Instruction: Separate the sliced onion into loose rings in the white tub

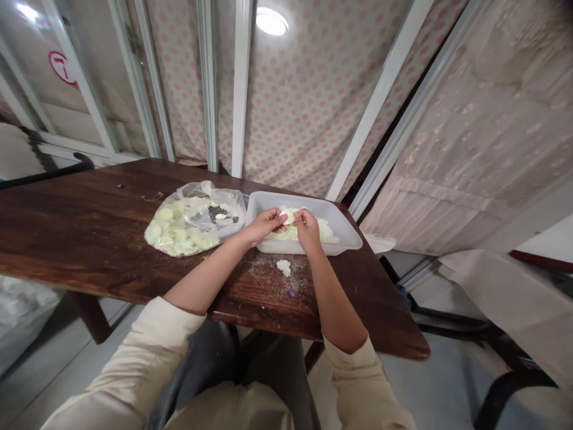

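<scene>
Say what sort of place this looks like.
Likely a room in a home, though a small workroom is possible: a dotted curtain hangs behind white-framed panes, and a wooden table bears a bag and a tub of pale pieces.

Dk brown wood table [89, 224] on gray tile floor [27, 394], w/ glass panels [101, 65] in white frames [242, 89] & pink-dot curtain [304, 95] behind. Round light [271, 21] up top ctr. Pale curtain [452, 155] hangs at R, red circled mark [57, 60] on glass far L.
</scene>
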Demonstrator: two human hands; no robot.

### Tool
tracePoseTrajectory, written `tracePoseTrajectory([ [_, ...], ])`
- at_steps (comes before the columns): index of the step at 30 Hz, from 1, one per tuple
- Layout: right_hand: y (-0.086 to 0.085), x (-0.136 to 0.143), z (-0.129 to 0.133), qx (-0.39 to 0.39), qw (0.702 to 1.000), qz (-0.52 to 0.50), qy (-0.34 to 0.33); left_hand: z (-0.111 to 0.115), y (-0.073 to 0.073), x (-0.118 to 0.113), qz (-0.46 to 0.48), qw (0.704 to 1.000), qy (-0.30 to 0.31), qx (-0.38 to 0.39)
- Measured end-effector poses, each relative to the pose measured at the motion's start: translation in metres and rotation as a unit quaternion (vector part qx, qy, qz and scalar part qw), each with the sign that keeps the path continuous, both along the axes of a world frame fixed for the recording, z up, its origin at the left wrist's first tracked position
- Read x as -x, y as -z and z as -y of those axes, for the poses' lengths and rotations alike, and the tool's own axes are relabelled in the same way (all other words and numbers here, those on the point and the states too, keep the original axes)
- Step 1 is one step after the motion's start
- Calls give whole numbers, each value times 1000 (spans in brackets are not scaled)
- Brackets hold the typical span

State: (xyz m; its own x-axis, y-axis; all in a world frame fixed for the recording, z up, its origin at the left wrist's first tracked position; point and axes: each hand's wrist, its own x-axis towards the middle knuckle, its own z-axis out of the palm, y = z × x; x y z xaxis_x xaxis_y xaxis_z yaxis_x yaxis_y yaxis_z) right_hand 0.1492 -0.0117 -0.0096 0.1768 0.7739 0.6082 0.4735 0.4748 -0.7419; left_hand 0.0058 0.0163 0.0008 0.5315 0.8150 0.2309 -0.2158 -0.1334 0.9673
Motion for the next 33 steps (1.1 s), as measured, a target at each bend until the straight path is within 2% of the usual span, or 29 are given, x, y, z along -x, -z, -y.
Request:
tracePoseTrajectory([
  [4, 2, -3, -3, 0, 997, -49, 67, -1, 1, 0, 9, 1000, 9, 13],
  [6, 2, -3, -3, 2, 994, -73, 78, 0, 0, 1, 7, 1000, 15, 17],
  [8, 0, -1, -2, -4, 996, -77, 55, 0, 0, 1, 6, 1000, 16, 17],
  [12, -4, 3, 1, -8, 999, -21, -40, 2, -2, 2, 4, 1000, 9, 15],
  [16, -4, 4, 2, 3, 998, -17, -61, 3, -3, 2, -4, 1000, 23, 9],
  [22, -1, 2, 1, 6, 1000, -5, -30, 2, -2, 3, -12, 999, 43, -10],
  [28, 1, -2, -2, -5, 994, -74, 74, -1, 2, 2, -20, 999, 38, -23],
  [30, -1, -1, -1, -15, 995, -81, 47, -2, 3, 2, -21, 999, 37, -24],
  [33, -5, 3, 2, -10, 999, -28, -35, -1, 1, 2, -10, 999, 34, -14],
])
